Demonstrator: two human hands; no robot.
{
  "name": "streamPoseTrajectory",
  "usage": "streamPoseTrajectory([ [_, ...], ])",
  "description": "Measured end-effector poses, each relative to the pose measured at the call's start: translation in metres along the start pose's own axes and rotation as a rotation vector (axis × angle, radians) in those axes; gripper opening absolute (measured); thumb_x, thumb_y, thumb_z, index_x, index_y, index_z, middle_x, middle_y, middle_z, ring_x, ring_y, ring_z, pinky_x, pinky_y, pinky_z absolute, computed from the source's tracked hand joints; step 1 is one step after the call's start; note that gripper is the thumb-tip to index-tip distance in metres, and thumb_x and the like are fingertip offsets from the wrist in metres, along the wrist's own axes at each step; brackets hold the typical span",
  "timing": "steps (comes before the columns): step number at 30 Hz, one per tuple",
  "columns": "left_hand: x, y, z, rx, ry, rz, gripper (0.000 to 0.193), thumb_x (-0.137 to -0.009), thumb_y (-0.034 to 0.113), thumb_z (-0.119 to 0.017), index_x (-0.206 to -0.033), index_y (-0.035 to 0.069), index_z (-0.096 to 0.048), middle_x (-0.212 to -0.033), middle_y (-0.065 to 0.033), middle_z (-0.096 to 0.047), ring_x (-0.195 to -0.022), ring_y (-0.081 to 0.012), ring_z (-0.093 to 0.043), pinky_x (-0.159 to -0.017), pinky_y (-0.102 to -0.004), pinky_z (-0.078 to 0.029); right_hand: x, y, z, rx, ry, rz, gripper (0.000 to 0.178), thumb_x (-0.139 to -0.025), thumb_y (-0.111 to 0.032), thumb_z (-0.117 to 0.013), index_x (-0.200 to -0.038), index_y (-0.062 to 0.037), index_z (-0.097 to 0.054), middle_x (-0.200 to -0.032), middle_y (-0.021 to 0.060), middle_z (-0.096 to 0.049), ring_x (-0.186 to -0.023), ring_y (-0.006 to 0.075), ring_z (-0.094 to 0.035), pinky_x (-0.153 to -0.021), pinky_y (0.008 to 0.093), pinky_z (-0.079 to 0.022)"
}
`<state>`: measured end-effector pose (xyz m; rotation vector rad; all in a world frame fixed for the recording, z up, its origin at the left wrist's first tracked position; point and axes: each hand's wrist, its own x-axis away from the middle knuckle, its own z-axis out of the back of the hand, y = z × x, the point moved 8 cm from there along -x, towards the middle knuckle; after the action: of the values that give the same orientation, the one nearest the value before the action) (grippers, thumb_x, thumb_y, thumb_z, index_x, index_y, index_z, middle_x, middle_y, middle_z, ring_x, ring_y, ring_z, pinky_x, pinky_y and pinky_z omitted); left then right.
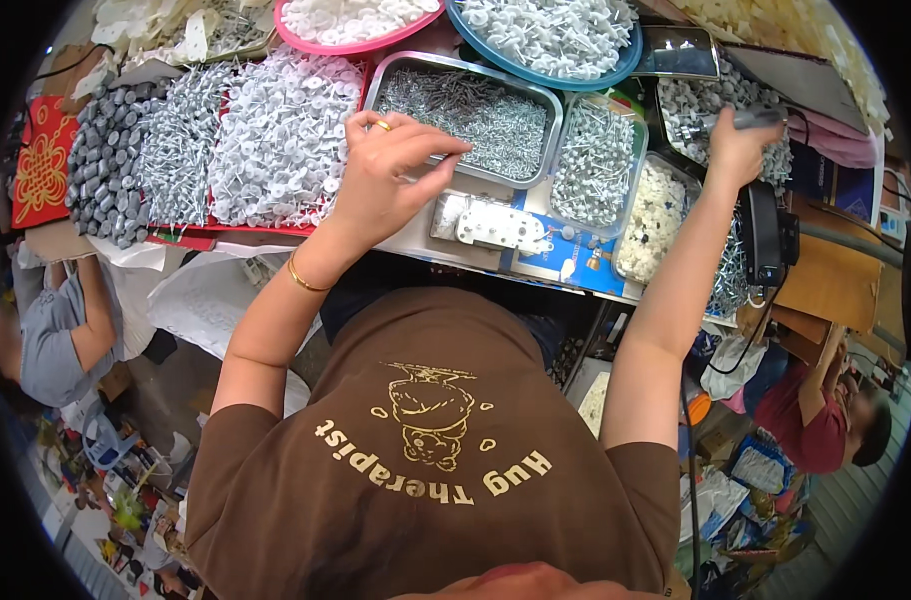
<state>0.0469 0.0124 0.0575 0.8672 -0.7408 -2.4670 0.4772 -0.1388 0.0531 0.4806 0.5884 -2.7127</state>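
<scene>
My left hand [395,170] hovers over the near left edge of a metal tray [373,95] of small silver screws. Its thumb and forefinger come together in a pinch; anything between them is too small to make out. At the right, my right hand [740,150] grips a grey electric screwdriver [757,118] that lies sideways, its silver nose toward the left. That tool is above a dark container of white-and-metal pieces [735,88]. A white block with holes [500,228] sits near the table's front edge, between my hands.
Left of the tray lie heaps of white-headed nails [280,140], loose nails [180,130] and grey plugs [105,160]. Pink [360,45] and blue basins [630,60] stand behind. Clear boxes [625,215] and a black device [765,235] are at right. Other people sit at both sides.
</scene>
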Motion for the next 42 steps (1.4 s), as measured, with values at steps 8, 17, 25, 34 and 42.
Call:
streamPoseTrajectory([
  [8,0.004,0.018,-0.007,0.247,-0.117,0.022,0.014,-0.089,0.010,-0.071,-0.100,0.015,-0.077,-0.092,0.0022,-0.074,-0.087,-0.0137,-0.066,-0.095,-0.0372,-0.032,0.039,-0.030,0.078,-1.315,0.201,0.037,0.046,-0.092,-0.026,-0.067,-0.125,-0.0007,-0.047,-0.085,0.0106,-0.061,-0.070,0.0212,-0.060,-0.067,0.0375,-0.055],
  [17,0.013,0.061,-0.041,0.217,-0.137,-0.184,0.014,-0.077,0.027,-0.082,-0.080,0.019,-0.071,-0.080,0.0080,-0.061,-0.088,-0.0122,-0.059,-0.096,-0.0431,-0.029,0.193,-0.131,0.096,-1.869,-0.810,-0.059,0.042,-0.098,-0.045,-0.045,-0.105,-0.0054,-0.055,-0.064,0.0061,-0.045,-0.046,0.0161,-0.045,-0.045,0.0306,-0.044],
  [25,0.019,0.071,-0.054,0.181,-0.161,-0.217,0.016,-0.076,0.026,-0.080,-0.082,0.018,-0.068,-0.084,0.0061,-0.061,-0.091,-0.0146,-0.059,-0.095,-0.0450,-0.029,0.225,-0.142,0.125,-1.653,-0.729,0.210,0.049,-0.093,-0.052,-0.056,-0.098,-0.0047,-0.043,-0.063,0.0060,-0.046,-0.043,0.0146,-0.043,-0.040,0.0295,-0.043],
  [34,0.020,0.060,-0.074,0.292,-0.360,-0.110,0.037,-0.083,0.016,-0.076,-0.113,0.010,-0.056,-0.102,-0.0038,-0.066,-0.105,-0.0247,-0.060,-0.100,-0.0477,-0.030,0.232,-0.142,0.120,-1.580,-0.800,0.319,0.048,-0.093,-0.049,-0.060,-0.091,-0.0036,-0.043,-0.064,0.0056,-0.044,-0.045,0.0133,-0.043,-0.042,0.0279,-0.043],
  [42,0.020,0.060,-0.074,0.273,-0.381,-0.089,0.041,-0.083,0.015,-0.076,-0.115,0.007,-0.052,-0.102,-0.0053,-0.067,-0.105,-0.0259,-0.061,-0.100,-0.0481,-0.030,0.226,-0.140,0.122,-1.576,-0.743,0.286,0.048,-0.093,-0.048,-0.061,-0.086,-0.0046,-0.043,-0.061,0.0054,-0.042,-0.045,0.0129,-0.042,-0.043,0.0279,-0.043],
])
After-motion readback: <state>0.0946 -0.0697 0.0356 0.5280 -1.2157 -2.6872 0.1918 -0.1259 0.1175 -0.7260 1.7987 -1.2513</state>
